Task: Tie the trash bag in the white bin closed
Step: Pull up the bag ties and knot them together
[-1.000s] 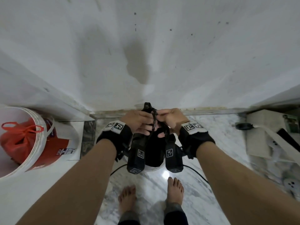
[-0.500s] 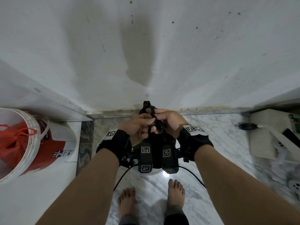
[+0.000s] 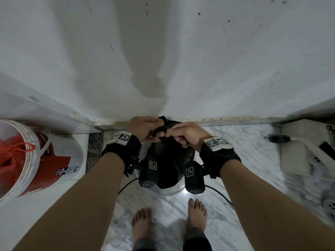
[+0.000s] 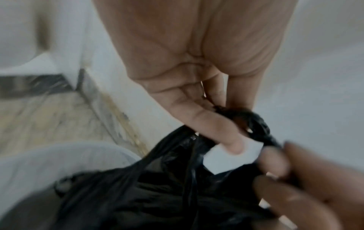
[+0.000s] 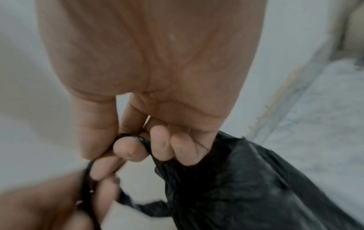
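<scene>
A black trash bag (image 3: 167,158) stands gathered up out of the white bin (image 3: 166,192), whose rim shows below my wrists. My left hand (image 3: 145,128) pinches a twisted black strand of the bag (image 4: 250,123) between thumb and fingers. My right hand (image 3: 183,133) grips the other strand, which loops round one of its fingers (image 5: 130,147), with the bag's body (image 5: 246,179) hanging beside it. Both hands meet above the bin, close to the wall. The bin's inside is hidden by the bag.
A white wall (image 3: 163,51) rises just behind the bin. A white and red bucket (image 3: 36,160) holding a red bag (image 3: 10,160) sits on a ledge at left. A beige box (image 3: 299,147) lies on the marble floor at right. My bare feet (image 3: 168,221) stand below the bin.
Both hands have shifted up toward the wall and moved slightly apart, drawing the bag's strands between them. The upright twisted end seen earlier now lies lower between the fingers.
</scene>
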`<control>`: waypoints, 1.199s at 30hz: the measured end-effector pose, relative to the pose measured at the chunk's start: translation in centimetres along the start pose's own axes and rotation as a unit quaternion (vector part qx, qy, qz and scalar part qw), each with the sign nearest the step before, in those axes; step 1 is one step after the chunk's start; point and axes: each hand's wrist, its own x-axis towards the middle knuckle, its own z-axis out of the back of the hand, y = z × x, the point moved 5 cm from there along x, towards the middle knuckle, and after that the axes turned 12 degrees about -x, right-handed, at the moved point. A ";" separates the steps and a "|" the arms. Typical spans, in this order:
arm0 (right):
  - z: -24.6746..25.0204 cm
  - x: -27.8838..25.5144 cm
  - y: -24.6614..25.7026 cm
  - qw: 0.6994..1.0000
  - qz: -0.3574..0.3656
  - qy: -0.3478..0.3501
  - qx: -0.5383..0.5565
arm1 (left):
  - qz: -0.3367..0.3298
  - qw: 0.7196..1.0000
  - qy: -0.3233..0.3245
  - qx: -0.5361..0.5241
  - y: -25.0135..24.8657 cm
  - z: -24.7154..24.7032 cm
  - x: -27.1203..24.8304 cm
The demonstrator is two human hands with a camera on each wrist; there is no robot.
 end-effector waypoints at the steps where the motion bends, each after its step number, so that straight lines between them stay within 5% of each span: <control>1: 0.2 -0.1 -0.2 0.999 0.003 -0.008 0.038 | -0.024 0.998 -0.014 0.053 -0.3 0.6 0.3; 5: 2.9 -0.6 -3.0 0.975 -0.030 -0.067 0.211 | -0.110 0.964 -0.056 0.236 -1.1 4.8 1.5; 11: 3.9 -0.4 -6.8 0.996 -0.056 -0.026 -0.065 | -0.175 0.849 -0.005 0.499 1.5 7.2 3.2; 16: 6.6 -0.4 -8.7 0.985 0.002 -0.090 0.147 | -0.109 0.918 -0.113 0.365 5.7 11.6 4.2; 21: 5.6 -1.6 -11.4 0.989 -0.107 0.005 -0.101 | -0.056 0.957 -0.144 0.246 8.3 11.7 3.2; 24: 6.0 -2.1 -10.1 0.996 -0.066 -0.014 -0.054 | -0.052 0.974 -0.151 0.160 7.4 11.1 3.1; 27: 8.6 -2.0 -9.4 0.990 -0.032 -0.116 0.076 | -0.095 0.943 -0.144 0.284 5.7 11.0 3.3; 30: 10.0 -2.1 -10.6 0.985 -0.064 -0.157 0.040 | -0.106 0.861 -0.112 0.484 6.2 11.6 2.6; 31: 9.9 -2.2 -11.2 0.984 -0.084 -0.152 0.033 | -0.098 0.857 -0.112 0.493 6.9 11.9 2.1; 33: 9.6 -2.6 -12.3 0.982 -0.106 -0.148 0.045 | -0.060 0.908 -0.121 0.398 8.2 12.6 1.4; 35: 9.1 -2.6 -12.0 0.977 -0.081 -0.162 0.116 | -0.008 0.983 -0.118 0.143 9.1 12.0 0.9; 36: 8.9 -2.4 -11.5 0.968 -0.049 -0.163 0.184 | 0.007 0.995 -0.093 0.021 9.0 10.8 0.8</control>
